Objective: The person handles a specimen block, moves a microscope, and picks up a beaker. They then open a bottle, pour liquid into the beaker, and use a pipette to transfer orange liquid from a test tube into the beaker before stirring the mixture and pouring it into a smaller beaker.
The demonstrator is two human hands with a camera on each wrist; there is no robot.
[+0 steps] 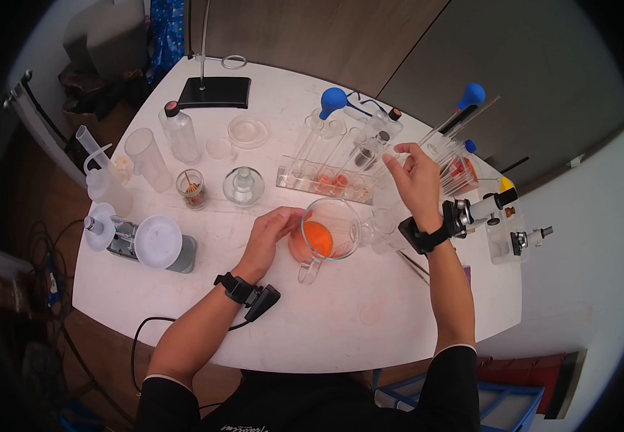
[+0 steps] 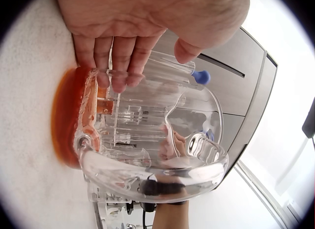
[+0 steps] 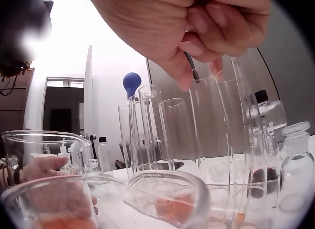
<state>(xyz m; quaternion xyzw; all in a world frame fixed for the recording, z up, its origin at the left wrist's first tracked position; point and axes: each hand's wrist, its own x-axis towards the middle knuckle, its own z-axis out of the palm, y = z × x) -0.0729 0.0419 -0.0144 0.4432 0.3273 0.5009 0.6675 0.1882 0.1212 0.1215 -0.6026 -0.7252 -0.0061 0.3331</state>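
A clear glass jug [image 1: 355, 234] with a handle and orange liquid [image 1: 317, 237] in its bottom stands upright near the table's middle. My left hand [image 1: 267, 241] rests beside it, its straight fingers [image 2: 121, 66] laid against the jug's wall in the left wrist view. Over the right end of a clear test tube rack [image 1: 319, 189] is my right hand [image 1: 420, 176]. Its thumb and fingertip pinch the upper rim of a clear test tube [image 3: 209, 125]. More tubes [image 3: 172, 125] stand beside that one. Orange-red matter shows low in the rack.
Clear glassware [image 1: 380, 227] sits right of the jug, near metal tweezers [image 1: 414, 266]. Farther left stand a small jar [image 1: 192, 191], a glass burner [image 1: 243, 186], a capped bottle [image 1: 180, 133] and a balance [image 1: 157, 245]. A ring stand [image 1: 215, 92] occupies the back left.
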